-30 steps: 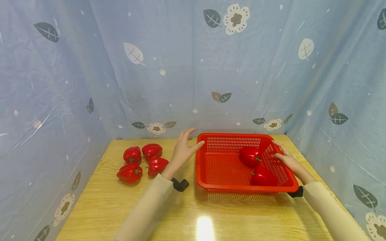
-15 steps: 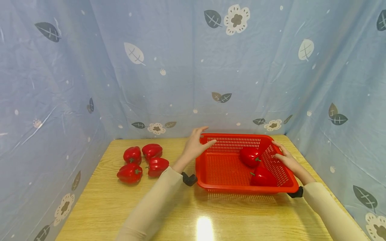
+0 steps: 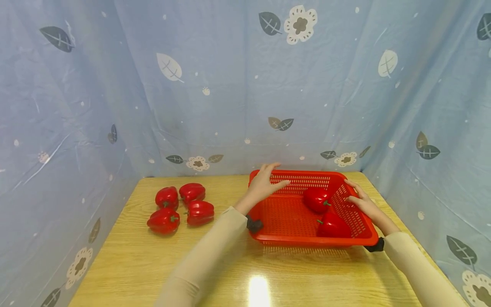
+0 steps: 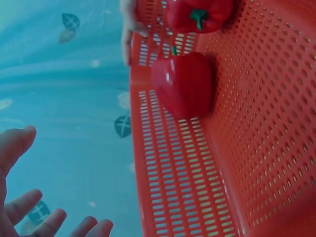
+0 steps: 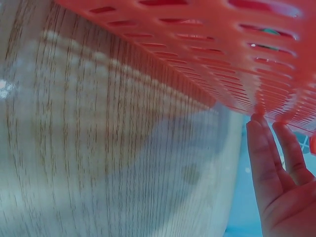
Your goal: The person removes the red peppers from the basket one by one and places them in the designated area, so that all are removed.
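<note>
My left hand (image 3: 262, 185) hovers over the left end of a red plastic basket (image 3: 307, 241), holding nothing, with thumb and fingers spread apart. The left wrist view shows its fingers (image 4: 49, 224) beside the basket wall, apart from it. My right hand (image 3: 364, 202) holds the basket's right rim, thumb on the inner side and fingers along the outside. In the right wrist view its fingertips (image 5: 286, 129) touch the perforated wall. Two red bell peppers with green stems lie in the basket's right half, one pepper (image 3: 316, 199) behind the other pepper (image 3: 333, 226).
Several more red bell peppers (image 3: 200, 213) lie grouped on the left of the wooden table (image 3: 126, 264). A blue curtain (image 3: 215, 111) with leaves and flowers encloses the back and sides, close behind the basket.
My left hand has moved right, from beside the basket's left edge to over its left end, fingers still spread. The right hand, basket and peppers have stayed in place.
</note>
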`<state>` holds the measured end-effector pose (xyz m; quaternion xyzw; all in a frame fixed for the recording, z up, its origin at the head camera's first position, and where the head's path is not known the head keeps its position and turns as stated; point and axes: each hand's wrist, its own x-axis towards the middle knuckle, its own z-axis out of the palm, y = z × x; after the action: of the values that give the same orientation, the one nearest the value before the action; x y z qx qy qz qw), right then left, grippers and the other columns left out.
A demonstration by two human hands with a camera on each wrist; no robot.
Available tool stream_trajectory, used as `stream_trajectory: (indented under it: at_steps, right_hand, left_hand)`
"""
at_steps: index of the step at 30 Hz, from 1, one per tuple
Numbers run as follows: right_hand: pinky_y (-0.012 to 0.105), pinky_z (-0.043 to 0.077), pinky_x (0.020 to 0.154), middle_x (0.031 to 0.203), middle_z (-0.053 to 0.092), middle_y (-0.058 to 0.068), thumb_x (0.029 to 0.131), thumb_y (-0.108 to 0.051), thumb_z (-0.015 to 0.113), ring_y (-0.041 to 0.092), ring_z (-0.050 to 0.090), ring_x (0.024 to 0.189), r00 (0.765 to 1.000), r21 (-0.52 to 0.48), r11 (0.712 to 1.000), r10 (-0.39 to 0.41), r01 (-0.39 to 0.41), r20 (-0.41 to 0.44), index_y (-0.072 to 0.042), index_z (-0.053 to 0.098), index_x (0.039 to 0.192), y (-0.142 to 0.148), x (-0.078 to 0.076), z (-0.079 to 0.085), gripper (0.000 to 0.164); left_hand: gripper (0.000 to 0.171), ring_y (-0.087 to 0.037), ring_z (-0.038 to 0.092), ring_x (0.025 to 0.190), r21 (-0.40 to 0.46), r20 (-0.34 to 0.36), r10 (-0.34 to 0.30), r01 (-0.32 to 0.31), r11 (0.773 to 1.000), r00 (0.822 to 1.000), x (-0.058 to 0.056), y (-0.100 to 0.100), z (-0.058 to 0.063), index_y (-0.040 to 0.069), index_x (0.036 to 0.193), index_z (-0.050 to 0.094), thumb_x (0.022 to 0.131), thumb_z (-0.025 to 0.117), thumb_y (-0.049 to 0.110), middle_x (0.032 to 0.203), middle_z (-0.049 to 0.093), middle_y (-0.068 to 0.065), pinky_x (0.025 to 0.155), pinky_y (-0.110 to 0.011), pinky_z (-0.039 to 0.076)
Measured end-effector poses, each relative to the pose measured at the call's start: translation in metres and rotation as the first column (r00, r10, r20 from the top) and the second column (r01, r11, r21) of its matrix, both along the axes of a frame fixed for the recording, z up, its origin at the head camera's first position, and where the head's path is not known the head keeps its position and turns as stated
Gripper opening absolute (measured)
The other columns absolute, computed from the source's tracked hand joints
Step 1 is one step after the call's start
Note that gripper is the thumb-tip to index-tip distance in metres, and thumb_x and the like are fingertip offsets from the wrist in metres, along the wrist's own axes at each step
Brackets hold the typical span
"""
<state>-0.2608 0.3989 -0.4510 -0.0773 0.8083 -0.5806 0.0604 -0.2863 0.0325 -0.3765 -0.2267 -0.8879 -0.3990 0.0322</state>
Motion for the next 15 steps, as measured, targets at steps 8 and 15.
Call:
stream_trajectory:
  at_steps: [8, 15]
  right_hand:
    - [0.030, 0.056, 0.065, 0.132, 0.026, 0.034, 0.098, -0.009, 0.038, 0.012, 0.063, 0.080, 1.000, -0.021, 1.000, 0.011, -0.011, 0.005, -0.020, 0.009, 0.150, 0.001, 0.000, -0.001, 0.061]
    - [0.030, 0.056, 0.065, 0.132, 0.025, 0.032, 0.098, -0.009, 0.038, 0.010, 0.062, 0.080, 1.000, -0.027, 0.999, 0.016, -0.016, -0.009, -0.020, 0.010, 0.150, 0.000, -0.002, -0.002, 0.060]
  left_hand:
    - [0.065, -0.024, 0.057, 0.105, -0.041, 0.016, -0.013, 0.014, 0.999, 1.000, -0.005, 0.020, -0.006, 0.025, 0.139, 0.039, 0.083, 0.063, 0.049, 0.135, 0.041, -0.004, 0.081, -0.038, 0.050]
    - [0.064, -0.023, 0.056, 0.104, -0.078, 0.005, -0.037, 0.037, 0.996, 0.999, -0.008, 0.036, -0.016, 0.024, 0.137, 0.042, 0.082, 0.064, 0.050, 0.131, 0.044, -0.006, 0.082, -0.037, 0.050]
